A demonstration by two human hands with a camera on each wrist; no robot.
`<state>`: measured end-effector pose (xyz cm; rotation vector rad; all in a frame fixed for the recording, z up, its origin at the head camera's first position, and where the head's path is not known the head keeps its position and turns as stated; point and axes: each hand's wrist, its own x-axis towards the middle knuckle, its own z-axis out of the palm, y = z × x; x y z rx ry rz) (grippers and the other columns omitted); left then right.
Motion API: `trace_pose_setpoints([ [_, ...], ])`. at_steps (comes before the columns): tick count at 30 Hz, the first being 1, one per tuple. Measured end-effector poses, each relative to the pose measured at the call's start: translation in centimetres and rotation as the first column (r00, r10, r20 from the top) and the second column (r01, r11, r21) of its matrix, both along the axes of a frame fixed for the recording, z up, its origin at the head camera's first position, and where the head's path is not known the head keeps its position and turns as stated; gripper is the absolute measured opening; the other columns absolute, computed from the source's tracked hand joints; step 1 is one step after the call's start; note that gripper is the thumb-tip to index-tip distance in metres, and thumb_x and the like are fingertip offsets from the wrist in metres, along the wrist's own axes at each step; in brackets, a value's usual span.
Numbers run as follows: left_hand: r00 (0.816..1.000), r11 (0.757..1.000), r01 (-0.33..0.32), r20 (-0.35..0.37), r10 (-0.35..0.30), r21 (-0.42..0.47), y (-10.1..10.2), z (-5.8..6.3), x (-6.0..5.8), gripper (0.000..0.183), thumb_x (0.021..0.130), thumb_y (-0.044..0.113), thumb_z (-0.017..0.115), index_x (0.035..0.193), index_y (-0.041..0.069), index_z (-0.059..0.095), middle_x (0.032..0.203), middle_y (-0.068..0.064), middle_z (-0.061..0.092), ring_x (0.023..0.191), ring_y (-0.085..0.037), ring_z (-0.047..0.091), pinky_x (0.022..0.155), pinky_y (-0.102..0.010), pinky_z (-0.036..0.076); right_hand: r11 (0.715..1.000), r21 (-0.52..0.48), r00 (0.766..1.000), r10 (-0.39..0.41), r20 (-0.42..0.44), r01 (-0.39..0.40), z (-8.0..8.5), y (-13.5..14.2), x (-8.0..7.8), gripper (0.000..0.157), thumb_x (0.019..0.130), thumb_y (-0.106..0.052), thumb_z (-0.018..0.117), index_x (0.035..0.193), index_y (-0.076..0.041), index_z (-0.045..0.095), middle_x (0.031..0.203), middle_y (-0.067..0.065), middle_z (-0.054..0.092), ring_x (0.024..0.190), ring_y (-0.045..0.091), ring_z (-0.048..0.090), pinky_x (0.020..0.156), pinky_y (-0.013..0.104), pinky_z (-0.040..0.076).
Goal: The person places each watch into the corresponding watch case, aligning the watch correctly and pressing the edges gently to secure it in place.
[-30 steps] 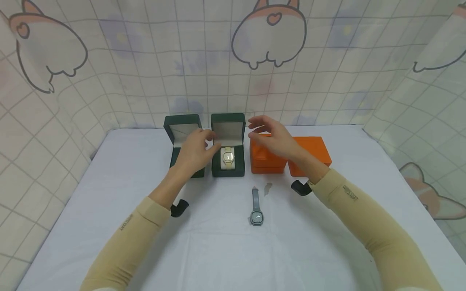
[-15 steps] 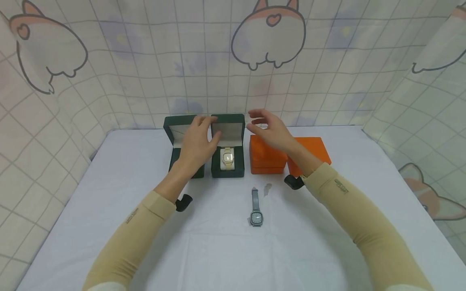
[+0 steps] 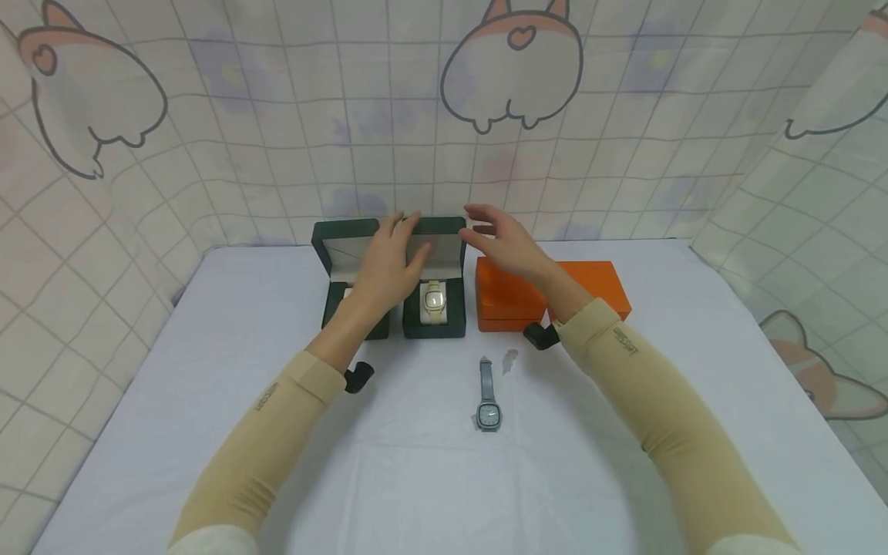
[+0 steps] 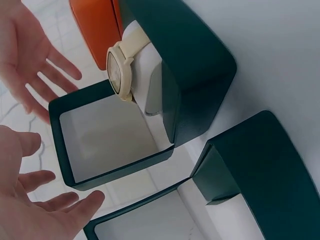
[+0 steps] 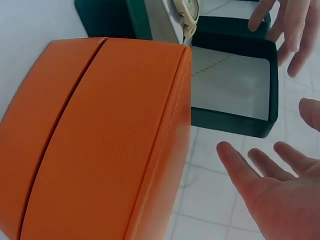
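**Left hand [image 3: 390, 268] and right hand [image 3: 509, 248] flank a green watch box [image 3: 435, 331]**

A grey watch [image 3: 489, 416] lies face up on the white-covered table [image 3: 416, 493], well short of its far edge. Behind it — near that edge — stands a row: the watch box, with a gold watch [image 3: 434, 299] on its cushion [image 3: 425, 314]; another green box [image 3: 345, 229] to its left; orange boxes [image 3: 512, 316] to its right. Both hands, fingers loose and parted, are near the watch box's raised lid [image 3: 446, 258].

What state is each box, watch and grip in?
Left green box: open
Right green box: open
Gold watch: around white cushion inside right green box
Left orange box: closed
Right orange box: apparently closed
Grey watch: lying straight on table
Left grip: holding nothing
Right grip: holding nothing
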<state>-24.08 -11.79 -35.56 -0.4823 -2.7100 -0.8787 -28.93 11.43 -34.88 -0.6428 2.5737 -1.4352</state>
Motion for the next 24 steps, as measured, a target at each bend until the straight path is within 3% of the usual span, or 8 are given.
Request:
trace_pose_setpoints([
  [12,1.0,0.999,0.003,0.019,-0.005,0.054,0.1,-0.5,-1.0,0.06,0.107,0.028,0.056,0.156,-0.002,0.037,0.156,-0.029,0.033,0.141,-0.045,0.04,0.115,-0.054,0.036,0.998,-0.049,0.996,0.04,0.078,-0.036,0.2,-1.4,-1.1,0.059,0.108,-0.035,0.056,0.158,-0.009,0.037,0.162,0.016,0.035,0.143,0.034,0.042,0.107,0.046,0.047],
  [19,0.999,0.998,-0.011,0.044,0.008,0.066,0.4,-0.5,-1.5,0.059,0.108,0.029,0.054,0.156,-0.002,0.037,0.156,-0.028,0.033,0.139,-0.044,0.042,0.114,-0.053,0.037,0.997,-0.056,0.994,0.048,0.101,-0.043,-0.4,-1.8,-2.0,0.052,0.108,-0.03,0.057,0.151,-0.004,0.045,0.153,0.016,0.045,0.136,0.037,0.05,0.1,0.046,0.053],
  [24,0.997,0.997,-0.027,0.072,0.022,0.076,0.5,-0.6,-1.8,0.059,0.109,0.029,0.052,0.156,-0.002,0.037,0.155,-0.026,0.034,0.139,-0.042,0.043,0.115,-0.051,0.036,0.998,-0.064,0.991,0.023,0.133,-0.015,-0.6,-2.1,-2.2,0.051,0.107,-0.03,0.058,0.15,-0.005,0.047,0.151,0.016,0.047,0.129,0.032,0.054,0.095,0.042,0.056],
])
